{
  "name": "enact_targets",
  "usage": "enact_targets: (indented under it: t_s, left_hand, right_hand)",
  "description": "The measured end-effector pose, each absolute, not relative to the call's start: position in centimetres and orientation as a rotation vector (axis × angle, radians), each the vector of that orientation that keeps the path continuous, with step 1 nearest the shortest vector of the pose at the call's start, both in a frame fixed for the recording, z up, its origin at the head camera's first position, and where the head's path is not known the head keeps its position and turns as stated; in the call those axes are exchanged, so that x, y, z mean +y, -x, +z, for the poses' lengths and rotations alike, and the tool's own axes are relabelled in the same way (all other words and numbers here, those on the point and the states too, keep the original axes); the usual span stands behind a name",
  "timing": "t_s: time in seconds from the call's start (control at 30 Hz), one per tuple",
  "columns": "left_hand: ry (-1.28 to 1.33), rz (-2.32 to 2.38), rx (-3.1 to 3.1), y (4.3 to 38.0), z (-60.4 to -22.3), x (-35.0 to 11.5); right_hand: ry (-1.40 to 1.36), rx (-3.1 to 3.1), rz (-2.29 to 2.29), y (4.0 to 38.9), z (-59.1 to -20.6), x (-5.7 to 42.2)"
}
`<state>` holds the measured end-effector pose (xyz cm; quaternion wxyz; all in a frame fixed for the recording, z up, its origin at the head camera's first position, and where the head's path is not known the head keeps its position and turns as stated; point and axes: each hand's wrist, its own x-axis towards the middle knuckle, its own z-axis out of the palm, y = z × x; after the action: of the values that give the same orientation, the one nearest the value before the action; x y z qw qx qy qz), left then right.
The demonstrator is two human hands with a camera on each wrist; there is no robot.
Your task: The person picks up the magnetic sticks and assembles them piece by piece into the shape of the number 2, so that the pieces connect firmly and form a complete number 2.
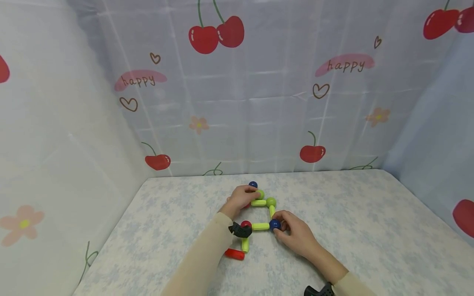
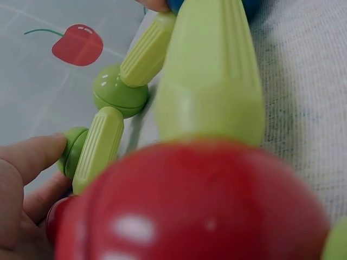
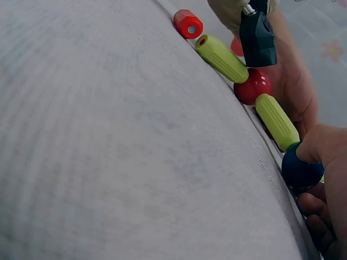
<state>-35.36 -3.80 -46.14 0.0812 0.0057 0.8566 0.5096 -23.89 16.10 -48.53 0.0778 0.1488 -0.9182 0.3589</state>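
Balls and grooved rods of a magnetic building set form a frame on the table. My right hand pinches the blue ball at its near right corner between thumb and fingers. At the far side, my left hand holds a small green ball with its fingertips. Beside that ball, a yellow-green rod leads to another green ball. The near yellow-green rod joins the blue ball to a red ball. A second red ball is mostly hidden by my left hand.
Another yellow-green rod sticks out toward me from the near red ball. A red rod lies by its end, partly behind my left sleeve. Beyond my left hand sits a dark blue ball. A printed curtain hangs behind the table.
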Motion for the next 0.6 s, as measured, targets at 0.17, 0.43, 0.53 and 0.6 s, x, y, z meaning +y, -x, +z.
enact_targets:
  t_s: [0.17,0.43,0.53,0.6]
  left_hand:
    - [-0.056,1.635,2.438,35.4,-46.3,-4.3]
    - [-0.036,1.786,2.374,35.2,-45.9,-5.5]
    - [-0.023,1.860,2.372,34.9,-45.4,-5.9]
    - [-0.017,1.925,2.369,34.4,-45.1,-6.2]
  right_hand:
    - [-0.440,-2.756,1.070,23.9,-48.5,16.0]
    - [-0.429,-2.770,1.080,24.0,-48.5,15.9]
    - [-0.409,-2.776,1.091,24.0,-48.5,16.0]
    - [-0.395,-2.778,1.102,24.0,-48.5,16.0]
